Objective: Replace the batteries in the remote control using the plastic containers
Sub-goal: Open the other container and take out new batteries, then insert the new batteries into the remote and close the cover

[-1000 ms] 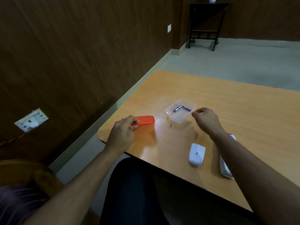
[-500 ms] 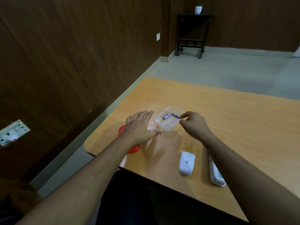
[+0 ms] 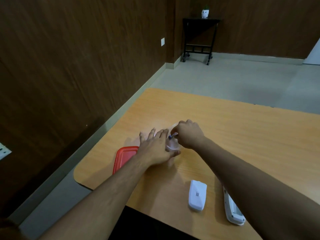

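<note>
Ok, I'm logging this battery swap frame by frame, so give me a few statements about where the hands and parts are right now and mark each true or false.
1. The right hand pinches a battery over the clear container. True.
2. The red lid sits on the clear container. False: it lies flat on the table, to the left of the container.
3. The left hand steadies the container with straight fingers. True.
4. The remote control is held in the left hand. False: it lies on the table near the front edge, under the right forearm.
5. The white battery cover lies on the table beside the remote control. True.
</note>
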